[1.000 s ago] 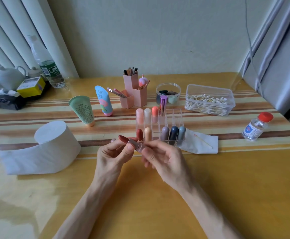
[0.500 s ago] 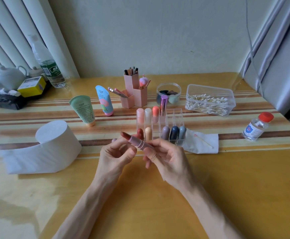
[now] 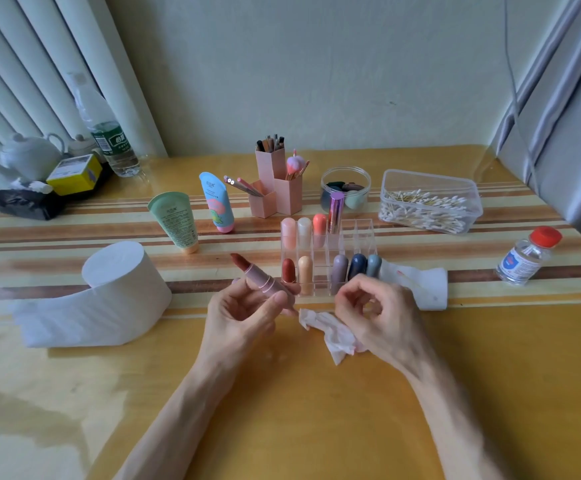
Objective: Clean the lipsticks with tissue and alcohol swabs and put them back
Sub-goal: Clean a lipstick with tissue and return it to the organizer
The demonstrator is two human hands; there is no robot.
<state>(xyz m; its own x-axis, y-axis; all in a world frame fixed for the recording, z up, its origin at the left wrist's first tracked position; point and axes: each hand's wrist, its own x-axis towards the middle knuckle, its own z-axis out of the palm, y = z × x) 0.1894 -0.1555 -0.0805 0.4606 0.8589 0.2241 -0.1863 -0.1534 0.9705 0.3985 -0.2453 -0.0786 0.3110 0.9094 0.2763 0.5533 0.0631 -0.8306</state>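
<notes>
Right now my left hand (image 3: 244, 317) grips the lipstick (image 3: 261, 280) by its dusty-pink barrel. It is tilted, with the bare brick-red bullet pointing up and to the left. My right hand (image 3: 379, 320) is just beside it, fingers curled round a crumpled tissue (image 3: 334, 332) that trails onto the table (image 3: 282, 410). The tissue and the lipstick are near each other, but I cannot tell if they touch.

Directly behind both hands stands the rack (image 3: 361, 230), clear hard plastic in square cells. The front row holds rounded caps in red, cream, mauve, navy and grey-blue, with one empty cell between cream and mauve. The back row holds three pale caps and a shiny purple tube. My right knuckles cover its front right corner.

A folded sheet (image 3: 427, 289) lies flat to the right of the rack, with a thin swab (image 3: 408, 278) on it. Further right is a small clear bottle (image 3: 521, 261) with a red cap. A soft white roll (image 3: 119, 289) sits to the left, its loose end spread out on the table.

Behind the rack are a see-through tub (image 3: 420, 181) of swabs, a round jar (image 3: 346, 178), a pink hexagonal holder (image 3: 285, 195), and a green tube (image 3: 175, 220) and a blue tube (image 3: 216, 202) standing on their caps. The tabletop is glossy yellow wood with stripes.
</notes>
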